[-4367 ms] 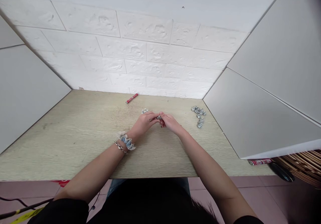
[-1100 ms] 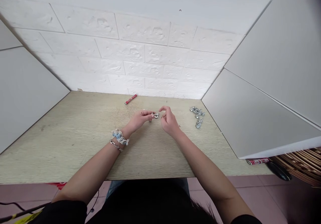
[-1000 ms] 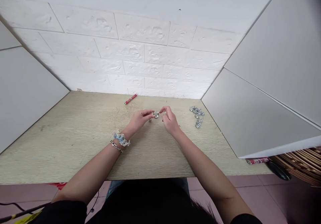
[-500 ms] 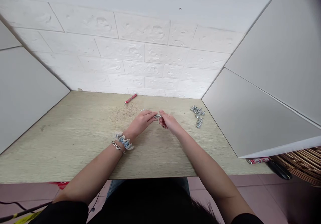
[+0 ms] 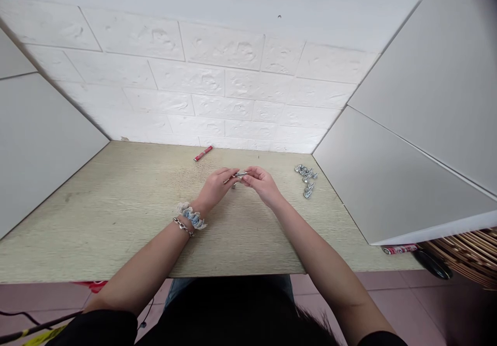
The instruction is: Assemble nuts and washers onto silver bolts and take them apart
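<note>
Between my two hands, above the middle of the table, is a small silver bolt-like metal piece [image 5: 241, 174]. My left hand [image 5: 218, 184] pinches its left end with the fingers. My right hand [image 5: 261, 182] grips the other end between thumb and fingers, with the palm partly hidden. Another bit of metal shows just under the left fingertips; I cannot tell whether it is part of the same piece. Off to the right lies a loose pile of similar silver metal pieces [image 5: 306, 172], with round flat ends and short stems.
A red marker-like tube [image 5: 203, 153] lies by the white brick-patterned wall [image 5: 209, 82]. Grey panels [image 5: 411, 129] border the wooden table [image 5: 128, 206] on both sides. At the right corner are a patterned tube [image 5: 399, 249], a black object [image 5: 433, 263] and a woven basket [image 5: 466, 255].
My right hand has turned, with its fingers now over the far side of the metal piece and its thumb nearer me. The left hand has shifted slightly left. The pile is unchanged.
</note>
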The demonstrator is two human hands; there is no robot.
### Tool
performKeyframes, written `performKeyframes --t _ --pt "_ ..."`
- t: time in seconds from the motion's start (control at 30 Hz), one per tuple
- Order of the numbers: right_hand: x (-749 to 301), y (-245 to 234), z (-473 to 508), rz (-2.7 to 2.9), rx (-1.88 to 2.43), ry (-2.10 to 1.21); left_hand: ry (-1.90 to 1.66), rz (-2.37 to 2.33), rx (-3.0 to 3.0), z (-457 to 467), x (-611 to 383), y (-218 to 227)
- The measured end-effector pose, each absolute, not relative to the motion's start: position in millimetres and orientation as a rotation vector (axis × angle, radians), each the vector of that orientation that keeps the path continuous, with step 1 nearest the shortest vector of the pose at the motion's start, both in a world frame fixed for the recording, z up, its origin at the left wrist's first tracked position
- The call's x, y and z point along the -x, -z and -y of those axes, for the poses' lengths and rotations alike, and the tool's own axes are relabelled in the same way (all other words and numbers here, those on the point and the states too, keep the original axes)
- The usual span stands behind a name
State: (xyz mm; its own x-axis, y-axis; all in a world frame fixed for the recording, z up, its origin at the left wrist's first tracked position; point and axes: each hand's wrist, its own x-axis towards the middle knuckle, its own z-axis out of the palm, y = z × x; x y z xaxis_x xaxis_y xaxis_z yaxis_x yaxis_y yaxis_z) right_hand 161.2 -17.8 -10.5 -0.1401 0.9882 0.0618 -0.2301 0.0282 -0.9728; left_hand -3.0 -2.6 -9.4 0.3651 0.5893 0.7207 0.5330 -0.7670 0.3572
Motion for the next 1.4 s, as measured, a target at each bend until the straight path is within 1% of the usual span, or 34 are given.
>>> performKeyframes --t 0.27,0.4,0.57,0.7,0.9,1.2,1.4 --pt "-162 2 24 1.035 0.867 -1.576 -1.404 -0.969 -2.598 6 1 9" --pt "-162 5 21 1.031 1.064 -1.631 -1.405 -0.894 -2.700 8 0 10" --pt "-161 11 21 1.256 1.315 -1.627 -1.287 -0.758 -2.938 11 0 8" --pt "-162 7 26 1.290 1.309 -1.712 -1.234 -0.710 -3.024 13 2 6" --pt "-164 -1 28 1.261 1.207 -1.841 -1.225 -0.778 -3.014 12 3 5" --pt "-159 15 20 1.096 1.107 -1.623 -1.275 -0.896 -2.849 4 4 12" --pt "-161 12 19 1.088 1.034 -1.466 -1.368 -1.041 -2.600 4 3 10"
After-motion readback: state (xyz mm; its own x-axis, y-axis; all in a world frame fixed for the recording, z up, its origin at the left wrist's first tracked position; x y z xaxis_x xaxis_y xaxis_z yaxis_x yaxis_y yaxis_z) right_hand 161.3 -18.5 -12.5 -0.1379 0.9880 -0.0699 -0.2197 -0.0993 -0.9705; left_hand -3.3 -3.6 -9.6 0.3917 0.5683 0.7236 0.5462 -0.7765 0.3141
